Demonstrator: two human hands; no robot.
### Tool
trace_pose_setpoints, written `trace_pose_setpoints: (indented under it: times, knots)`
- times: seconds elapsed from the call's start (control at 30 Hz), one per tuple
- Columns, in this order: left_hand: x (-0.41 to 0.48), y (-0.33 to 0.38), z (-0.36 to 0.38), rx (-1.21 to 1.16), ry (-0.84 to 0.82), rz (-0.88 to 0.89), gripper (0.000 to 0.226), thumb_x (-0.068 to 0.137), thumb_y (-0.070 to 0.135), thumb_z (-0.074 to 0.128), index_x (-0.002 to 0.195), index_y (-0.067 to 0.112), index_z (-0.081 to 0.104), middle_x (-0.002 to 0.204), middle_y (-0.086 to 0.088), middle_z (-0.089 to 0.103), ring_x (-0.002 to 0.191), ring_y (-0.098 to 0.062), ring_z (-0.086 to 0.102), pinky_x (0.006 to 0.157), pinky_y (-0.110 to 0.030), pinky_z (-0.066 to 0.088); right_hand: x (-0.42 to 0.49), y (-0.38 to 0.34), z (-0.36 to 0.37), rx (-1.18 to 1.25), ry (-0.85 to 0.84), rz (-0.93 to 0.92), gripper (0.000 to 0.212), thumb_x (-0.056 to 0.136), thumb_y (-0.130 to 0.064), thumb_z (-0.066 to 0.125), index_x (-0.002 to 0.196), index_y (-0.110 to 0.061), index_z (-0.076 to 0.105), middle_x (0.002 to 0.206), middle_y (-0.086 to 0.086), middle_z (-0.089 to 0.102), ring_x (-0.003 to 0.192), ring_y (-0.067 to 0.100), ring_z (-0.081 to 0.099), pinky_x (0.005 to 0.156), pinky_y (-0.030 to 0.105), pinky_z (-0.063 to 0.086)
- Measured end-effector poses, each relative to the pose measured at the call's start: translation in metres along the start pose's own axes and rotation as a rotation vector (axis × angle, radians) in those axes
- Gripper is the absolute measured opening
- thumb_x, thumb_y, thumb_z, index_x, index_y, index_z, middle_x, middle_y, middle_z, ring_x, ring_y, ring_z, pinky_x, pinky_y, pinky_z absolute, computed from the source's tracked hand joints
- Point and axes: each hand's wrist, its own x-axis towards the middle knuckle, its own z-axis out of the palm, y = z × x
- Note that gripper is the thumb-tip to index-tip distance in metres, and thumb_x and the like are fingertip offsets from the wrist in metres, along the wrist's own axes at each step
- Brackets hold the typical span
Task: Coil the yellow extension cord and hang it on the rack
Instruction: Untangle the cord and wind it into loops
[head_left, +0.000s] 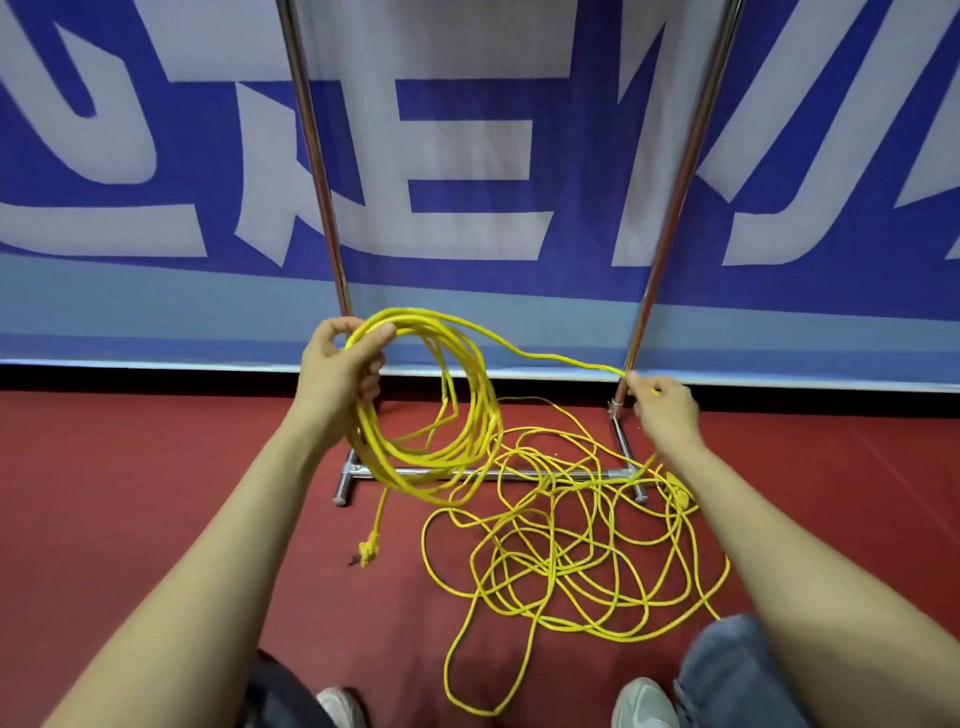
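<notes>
A blue-and-white banner (467, 156) hung behind the red floor (156, 493), where the metal rack (317, 171) stood. The yellow extension cord (387, 462) lay mostly tangled below the fingers. The left hand (340, 369) gripped its coiled loops, the right hand (665, 410) pinched one strand, and the plug (368, 551) dangled beneath the coil.

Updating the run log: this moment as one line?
stage: coiling | left hand: grips coiled loops | right hand: pinches free strand | loose cord: tangled on floor | rack: nothing hung
</notes>
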Motion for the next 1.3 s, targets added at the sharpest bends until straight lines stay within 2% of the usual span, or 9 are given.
trace_pose_setpoints:
  times: [0.13,0.3,0.47,0.57,0.73,1.0,1.1,1.17,1.3]
  knots:
    - [0.004,0.008,0.001,-0.181,0.145,0.063,0.025,0.091,0.02,0.066,0.093,0.019,0.041,0.049,0.006,0.046,0.038,-0.006,0.031,0.038,-0.018,0.025,-0.011,-0.001,0.01,-0.179,-0.226,-0.065,0.034,0.089,-0.038,0.061,0.066,-0.016,0.052,0.06,0.0,0.051,0.06,0.018,0.047,0.056,0.031,0.033]
    - [0.004,0.015,0.008,-0.347,0.055,0.083,0.017,0.097,0.026,0.056,0.095,0.016,0.042,0.05,0.009,0.039,0.039,-0.003,0.027,0.037,-0.015,0.025,-0.028,0.017,0.032,-0.337,-0.617,-0.01,0.022,0.086,-0.03,0.068,0.072,-0.017,0.057,0.07,-0.003,0.06,0.063,0.008,0.052,0.06,0.022,0.039]
    - [-0.001,0.027,0.012,-0.482,-0.02,0.051,0.014,0.099,0.03,0.049,0.093,0.018,0.053,0.052,0.01,0.031,0.038,-0.002,0.024,0.036,-0.013,0.021,-0.03,0.032,0.038,-0.26,-0.86,-0.066,0.009,0.087,-0.024,0.067,0.083,-0.019,0.061,0.092,0.0,0.065,0.092,0.016,0.061,0.088,0.03,0.045]
    - [-0.001,0.028,0.01,-0.478,-0.022,0.046,0.015,0.1,0.03,0.049,0.091,0.019,0.054,0.051,0.01,0.031,0.037,-0.002,0.024,0.036,-0.013,0.021,-0.03,0.031,0.035,-0.139,-0.792,-0.055,0.011,0.097,-0.018,0.052,0.094,-0.008,0.056,0.089,0.006,0.068,0.071,0.008,0.064,0.072,0.02,0.05]
    - [0.0,0.017,0.007,-0.384,0.007,0.032,0.014,0.098,0.028,0.053,0.091,0.017,0.049,0.051,0.009,0.035,0.039,-0.002,0.026,0.037,-0.014,0.023,-0.021,0.006,0.026,0.227,-0.418,-0.025,0.006,0.098,-0.013,0.048,0.095,-0.008,0.048,0.064,0.01,0.056,0.043,0.01,0.058,0.046,0.025,0.052]
    - [0.004,0.01,0.011,-0.397,0.188,0.077,0.025,0.094,0.026,0.062,0.097,0.012,0.041,0.051,0.008,0.042,0.04,-0.005,0.031,0.039,-0.017,0.027,-0.037,-0.002,0.028,-0.379,-0.499,-0.357,0.014,0.097,-0.03,0.048,0.095,-0.02,0.058,0.058,-0.004,0.052,0.053,0.012,0.045,0.059,0.031,0.038]
    - [0.008,0.005,0.011,-0.399,0.278,0.094,0.037,0.092,0.025,0.065,0.107,0.01,0.035,0.05,0.007,0.046,0.04,-0.006,0.034,0.039,-0.019,0.029,-0.043,-0.023,0.032,-0.586,-0.573,-0.501,0.023,0.098,-0.027,0.043,0.114,-0.021,0.059,0.088,-0.002,0.062,0.081,0.016,0.057,0.079,0.036,0.048]
    - [0.011,-0.001,0.011,-0.406,0.328,0.086,0.039,0.091,0.023,0.067,0.109,0.009,0.034,0.049,0.006,0.047,0.039,-0.007,0.035,0.04,-0.019,0.03,-0.056,-0.033,0.037,-0.845,-0.751,-0.583,0.039,0.094,-0.015,0.041,0.132,-0.02,0.05,0.116,0.007,0.051,0.104,0.026,0.055,0.088,0.038,0.047]
    - [0.012,-0.011,0.014,-0.379,0.38,0.059,0.043,0.088,0.02,0.07,0.107,0.008,0.033,0.055,0.0,0.048,0.037,-0.007,0.037,0.038,-0.02,0.032,-0.098,-0.057,0.049,-1.15,-0.948,-0.793,0.061,0.093,0.0,0.033,0.146,-0.03,0.031,0.122,0.015,0.036,0.108,0.037,0.049,0.086,0.043,0.043]
